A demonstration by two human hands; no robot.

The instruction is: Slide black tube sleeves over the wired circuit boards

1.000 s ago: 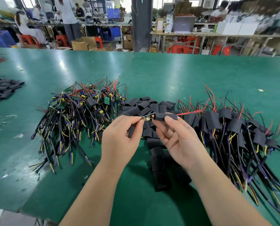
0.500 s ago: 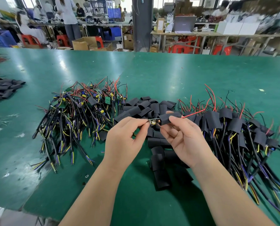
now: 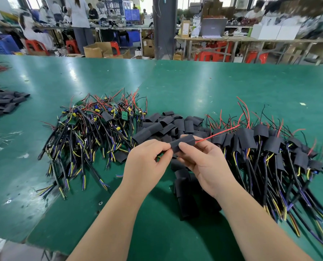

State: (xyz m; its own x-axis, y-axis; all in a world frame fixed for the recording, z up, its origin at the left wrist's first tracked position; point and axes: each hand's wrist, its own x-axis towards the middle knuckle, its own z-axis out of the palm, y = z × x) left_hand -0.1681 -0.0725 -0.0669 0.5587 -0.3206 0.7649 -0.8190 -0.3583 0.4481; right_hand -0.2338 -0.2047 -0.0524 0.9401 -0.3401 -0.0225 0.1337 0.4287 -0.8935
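Green desk | left hand pinches left end of sleeve | right hand grips sleeve above desk, red wire exiting right | board likely inside, unseen: pull straight, centre it | loose sleeves beyond

Green-topped work table, glossy with glare, reaching far beyond the left hand and right hand. Dark pillar, straight beyond both hands. Red plastic stools and cardboard boxes on the floor, beyond the left hand. Wooden bench bearing a laptop and white boxes, beyond the right hand. Daylit windows at the far wall.
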